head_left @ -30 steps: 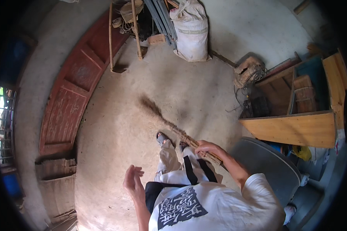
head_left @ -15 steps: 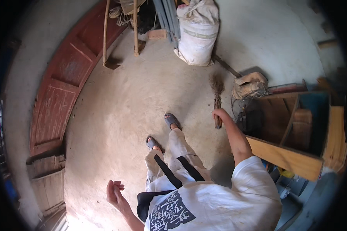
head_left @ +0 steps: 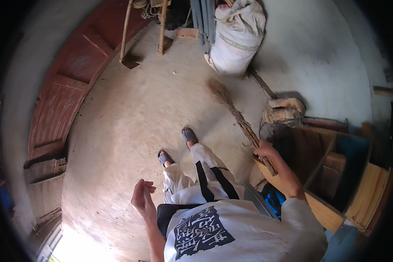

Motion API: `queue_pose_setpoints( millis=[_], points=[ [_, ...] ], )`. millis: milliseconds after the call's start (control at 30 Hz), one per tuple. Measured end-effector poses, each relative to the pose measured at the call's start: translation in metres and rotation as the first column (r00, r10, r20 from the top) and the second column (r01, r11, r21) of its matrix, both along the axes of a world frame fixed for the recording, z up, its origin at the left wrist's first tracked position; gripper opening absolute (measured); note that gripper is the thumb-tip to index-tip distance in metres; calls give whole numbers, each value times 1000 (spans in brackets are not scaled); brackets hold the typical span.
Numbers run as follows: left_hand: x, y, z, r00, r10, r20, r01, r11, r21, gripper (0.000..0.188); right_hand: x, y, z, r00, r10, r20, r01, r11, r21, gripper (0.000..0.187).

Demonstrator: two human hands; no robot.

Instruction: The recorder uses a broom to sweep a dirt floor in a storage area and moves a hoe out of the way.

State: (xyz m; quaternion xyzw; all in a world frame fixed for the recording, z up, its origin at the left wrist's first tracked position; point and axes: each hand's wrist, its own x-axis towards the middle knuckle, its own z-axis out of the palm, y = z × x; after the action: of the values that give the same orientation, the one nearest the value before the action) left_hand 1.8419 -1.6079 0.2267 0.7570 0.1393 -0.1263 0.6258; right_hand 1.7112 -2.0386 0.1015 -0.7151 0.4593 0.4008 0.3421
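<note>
My right hand point(head_left: 268, 153) is wrapped round the handle of a twig broom point(head_left: 242, 122). The broom slants up and to the left, its brown bristle head farthest from me, and the handle's end pokes out below my fist beside the wooden box. On the other side, my left hand point(head_left: 144, 198) hangs loosely closed in front of my body, fingers curled in, and no object shows in it.
A wooden chest point(head_left: 323, 214) with open compartments stands close on the right. Farther off are a white sack point(head_left: 238, 41), grey pipes point(head_left: 201, 19) and a worn bundle point(head_left: 284, 111). A red panel point(head_left: 63, 96) leans along the left wall. Concrete floor point(head_left: 131, 113) lies between.
My right hand has come nearer and to the right, and the broom has swung from upright to a slant with its head to the left. My left hand has risen slightly rightward.
</note>
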Motion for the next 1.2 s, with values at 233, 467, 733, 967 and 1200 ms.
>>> queue_pose_setpoints(
  millis=[233, 467, 733, 967, 1200],
  points=[
    [10, -4, 1, 997, 73, 21, -72, 997, -38, 22, 51, 53, -97, 996, -51, 73, 43, 993, 112, 14],
    [-5, -6, -3, 987, 158, -10, -158, 985, -66, 22, 111, 28, -5, 977, 108, 182, -174, 897, 405, 11],
    [-33, 6, 5, 951, 308, -25, -306, 950, 67, 21, 238, 29, -127, 978, 139, 157, -157, 981, 111, 12],
    [-60, 20, -5, 893, 449, -39, -450, 892, -33, 22, 202, 211, -124, 745, 620, 246, -661, 735, 148, 22],
    [-35, 61, -18, 962, 274, 20, -270, 957, -109, 22, 176, 231, -86, 829, 514, 219, -545, 658, 519, 22]
  ],
)
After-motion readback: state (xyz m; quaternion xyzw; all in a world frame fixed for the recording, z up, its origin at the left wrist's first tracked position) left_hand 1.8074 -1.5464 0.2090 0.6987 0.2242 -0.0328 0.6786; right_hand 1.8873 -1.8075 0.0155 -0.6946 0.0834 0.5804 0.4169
